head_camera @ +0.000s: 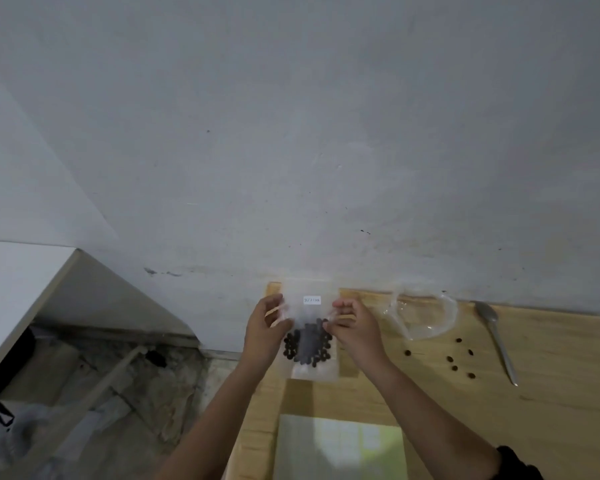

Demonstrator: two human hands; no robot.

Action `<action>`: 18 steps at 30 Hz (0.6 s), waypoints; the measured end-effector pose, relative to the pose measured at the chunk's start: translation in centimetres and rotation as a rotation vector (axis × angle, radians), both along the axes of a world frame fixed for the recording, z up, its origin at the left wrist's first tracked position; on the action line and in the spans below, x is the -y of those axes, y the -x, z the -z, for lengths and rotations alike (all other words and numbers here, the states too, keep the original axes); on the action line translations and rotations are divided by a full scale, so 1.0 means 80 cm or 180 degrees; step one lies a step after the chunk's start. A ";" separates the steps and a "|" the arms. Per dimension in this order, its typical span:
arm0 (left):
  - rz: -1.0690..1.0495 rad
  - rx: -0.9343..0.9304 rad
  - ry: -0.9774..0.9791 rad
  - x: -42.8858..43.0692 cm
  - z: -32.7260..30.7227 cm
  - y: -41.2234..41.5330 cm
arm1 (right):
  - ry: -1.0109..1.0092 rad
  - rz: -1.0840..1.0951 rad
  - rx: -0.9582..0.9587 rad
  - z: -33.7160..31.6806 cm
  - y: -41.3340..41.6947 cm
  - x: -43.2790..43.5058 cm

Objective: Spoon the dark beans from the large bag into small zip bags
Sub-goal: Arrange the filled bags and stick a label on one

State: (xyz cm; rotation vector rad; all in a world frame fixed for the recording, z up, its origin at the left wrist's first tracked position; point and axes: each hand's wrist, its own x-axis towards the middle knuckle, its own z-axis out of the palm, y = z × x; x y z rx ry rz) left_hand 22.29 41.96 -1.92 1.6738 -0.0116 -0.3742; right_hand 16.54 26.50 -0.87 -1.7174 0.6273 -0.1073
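- Grey plaster wall [291, 133] filled most of the head view; a pale wooden surface [551, 427] ran along its foot at the lower right, with a cluttered floor [118, 393] below it on the left.
- Both hands were raised over the near-left part of the surface, holding the small zip bag [312, 315] between them.
- The left hand [265, 330] pinched the bag's left edge and the right hand [355, 329] pinched its right edge, both just under the white label [311, 300] near the top.
- The bag hung upright, its long axis vertical and its mouth upward, so the zip line ran straight across from one hand to the other.
- Dark beans [307, 344] sat in a clump in the bag's lower half, below the fingers.
- This looked like the sealing step: the coming move probably called for pressing along that left-to-right zip line.
- The large bag [426, 317], crumpled clear plastic, lay to the right of the hands, nearer the right one.
- The spoon [496, 337] lay further right, handle toward the viewer, touched by neither hand.
- A few loose beans [454, 367] were scattered between the large bag and the spoon.
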 end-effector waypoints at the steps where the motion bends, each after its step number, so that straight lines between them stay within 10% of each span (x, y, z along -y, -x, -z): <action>1: 0.0022 0.0003 -0.0055 0.001 0.002 -0.007 | 0.0094 -0.0011 -0.0026 0.005 -0.005 0.000; 18: 0.1072 0.0179 -0.1786 0.020 0.051 -0.042 | 0.1513 -0.1272 -0.0825 0.058 -0.039 0.004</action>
